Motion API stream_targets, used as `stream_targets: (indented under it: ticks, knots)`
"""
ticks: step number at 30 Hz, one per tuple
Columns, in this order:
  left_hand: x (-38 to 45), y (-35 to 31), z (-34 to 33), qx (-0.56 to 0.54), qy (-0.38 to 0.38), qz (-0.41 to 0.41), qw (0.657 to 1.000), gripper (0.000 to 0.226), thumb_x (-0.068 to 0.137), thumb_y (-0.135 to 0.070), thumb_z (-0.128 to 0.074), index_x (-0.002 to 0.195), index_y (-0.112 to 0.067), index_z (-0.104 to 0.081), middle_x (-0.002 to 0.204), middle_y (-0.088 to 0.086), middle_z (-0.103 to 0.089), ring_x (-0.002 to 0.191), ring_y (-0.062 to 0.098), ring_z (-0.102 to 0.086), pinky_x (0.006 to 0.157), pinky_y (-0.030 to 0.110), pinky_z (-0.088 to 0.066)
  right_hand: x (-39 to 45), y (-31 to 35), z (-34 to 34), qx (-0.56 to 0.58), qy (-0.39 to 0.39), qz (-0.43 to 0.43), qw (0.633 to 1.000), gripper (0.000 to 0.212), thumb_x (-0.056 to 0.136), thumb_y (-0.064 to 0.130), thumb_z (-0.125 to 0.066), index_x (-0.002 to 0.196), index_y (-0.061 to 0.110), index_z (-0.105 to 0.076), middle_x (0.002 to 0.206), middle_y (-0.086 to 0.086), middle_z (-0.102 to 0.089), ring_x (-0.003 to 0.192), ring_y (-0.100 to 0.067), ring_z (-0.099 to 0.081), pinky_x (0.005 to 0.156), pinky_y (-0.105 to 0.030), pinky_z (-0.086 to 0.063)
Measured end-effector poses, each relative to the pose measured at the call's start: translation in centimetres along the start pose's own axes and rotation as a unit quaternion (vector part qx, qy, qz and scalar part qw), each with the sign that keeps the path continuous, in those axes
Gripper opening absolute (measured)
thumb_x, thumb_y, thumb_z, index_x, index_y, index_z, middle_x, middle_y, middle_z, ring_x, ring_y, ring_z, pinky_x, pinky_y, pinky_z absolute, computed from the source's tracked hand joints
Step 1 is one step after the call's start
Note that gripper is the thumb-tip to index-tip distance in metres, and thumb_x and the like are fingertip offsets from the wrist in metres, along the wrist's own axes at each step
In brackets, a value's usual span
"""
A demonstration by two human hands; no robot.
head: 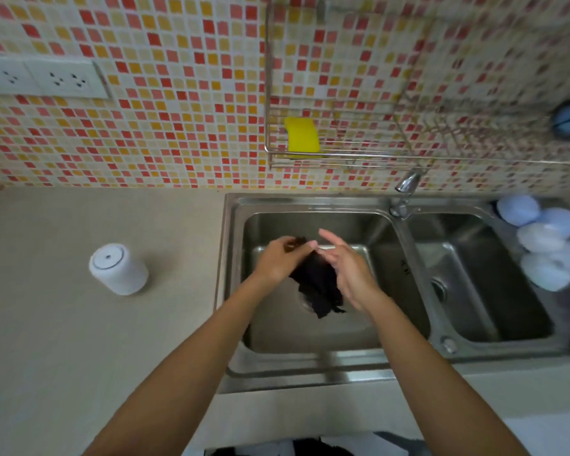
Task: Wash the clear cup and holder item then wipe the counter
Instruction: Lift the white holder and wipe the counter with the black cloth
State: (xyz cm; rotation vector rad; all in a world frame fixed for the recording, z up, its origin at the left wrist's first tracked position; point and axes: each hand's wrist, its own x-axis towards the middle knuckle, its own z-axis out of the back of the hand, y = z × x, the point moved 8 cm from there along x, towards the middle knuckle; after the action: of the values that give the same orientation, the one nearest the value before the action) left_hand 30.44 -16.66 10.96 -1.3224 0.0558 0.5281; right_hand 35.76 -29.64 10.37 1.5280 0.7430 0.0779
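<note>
A dark cloth point(316, 287) hangs over the left basin of the steel double sink point(234, 291). My left hand point(278, 258) pinches the cloth's top edge. My right hand point(346, 268) is beside the cloth with its fingers spread, palm against the fabric. A white cylindrical holder point(117, 268) stands on the beige counter point(79, 340) left of the sink. No clear cup shows in this view.
A tap point(407, 182) rises behind the divider between the basins. A wire rack point(343, 156) on the tiled wall holds a yellow sponge point(301, 136). Pale blue round things point(543, 238) lie at the right basin's far edge. Wall sockets point(43, 77) sit at the upper left.
</note>
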Motion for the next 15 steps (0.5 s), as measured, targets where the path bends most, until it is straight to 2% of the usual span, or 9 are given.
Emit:
stream_targets:
  ticks: [3,5,7,9,11,13,15]
  knots:
    - [0.6,-3.2,-1.9,-0.024,0.015,-0.047,0.998,0.022,0.085,-0.033,-0.072,0.092,-0.012,-0.071,0.085,0.001,-0.071,0.079,0.013,-0.067,0.065,0.019,-0.05,-0.3,2.1,3.4,0.021,0.033,0.023,0.999,0.062,0.089,-0.015,-0.044,0.137,0.024,-0.05,0.124,-0.007,-0.062,0.112,-0.018,-0.061,0.102,-0.04,-0.047]
    - [0.7,-5.5,-2.9,-0.022,0.028,-0.095,0.995,0.013,0.087,-0.02,-0.071,0.094,-0.008,-0.071,0.086,0.003,-0.072,0.076,0.012,-0.068,0.067,0.019,-0.052,-0.2,3.1,5.3,-0.078,0.058,0.034,0.995,0.068,0.087,-0.013,-0.054,0.139,0.029,-0.047,0.134,0.007,-0.05,0.117,-0.011,-0.056,0.105,-0.04,-0.045]
    - [0.9,-7.3,-3.7,0.003,0.027,-0.139,0.99,0.017,0.089,-0.013,-0.067,0.105,-0.009,-0.071,0.094,0.003,-0.073,0.085,0.013,-0.069,0.076,0.023,-0.056,-0.3,3.7,6.7,-0.174,0.103,0.015,0.979,0.058,0.087,0.001,-0.065,0.137,0.026,-0.051,0.128,0.009,-0.059,0.112,-0.011,-0.062,0.103,-0.039,-0.047]
    - [1.2,-8.1,-3.7,0.006,-0.004,-0.159,0.987,0.022,0.09,-0.01,-0.064,0.112,-0.011,-0.07,0.101,0.002,-0.073,0.095,0.014,-0.069,0.088,0.032,-0.055,-0.3,4.5,8.2,-0.262,0.129,0.006,0.956,0.035,0.087,0.013,-0.07,0.121,0.02,-0.065,0.107,0.005,-0.073,0.1,-0.01,-0.068,0.098,-0.037,-0.051]
    - [1.5,-8.3,-3.4,-0.018,-0.037,-0.154,0.987,0.024,0.09,-0.01,-0.064,0.114,-0.011,-0.068,0.105,0.002,-0.072,0.1,0.014,-0.067,0.094,0.041,-0.053,0.2,6.6,9.9,-0.336,0.111,0.063,0.933,0.016,0.084,0.021,-0.074,0.099,0.023,-0.072,0.093,0.004,-0.075,0.089,-0.012,-0.071,0.092,-0.043,-0.053]
    - [1.5,-9.0,-3.3,-0.02,-0.057,-0.156,0.986,0.018,0.089,-0.013,-0.067,0.107,-0.014,-0.069,0.104,0.002,-0.072,0.1,0.015,-0.067,0.093,0.043,-0.053,0.7,9.5,11.4,-0.378,0.067,0.135,0.914,0.007,0.081,0.026,-0.077,0.087,0.025,-0.073,0.088,0.003,-0.073,0.085,-0.014,-0.069,0.088,-0.047,-0.053]
    - [1.3,-10.2,-3.2,0.014,-0.081,-0.183,0.98,0.012,0.086,-0.018,-0.071,0.097,-0.019,-0.067,0.113,0.003,-0.067,0.105,0.013,-0.063,0.096,0.038,-0.052,0.5,12.6,12.1,-0.428,0.024,0.206,0.88,0.008,0.08,0.026,-0.078,0.085,0.027,-0.071,0.093,0.005,-0.068,0.089,-0.012,-0.064,0.089,-0.039,-0.051]
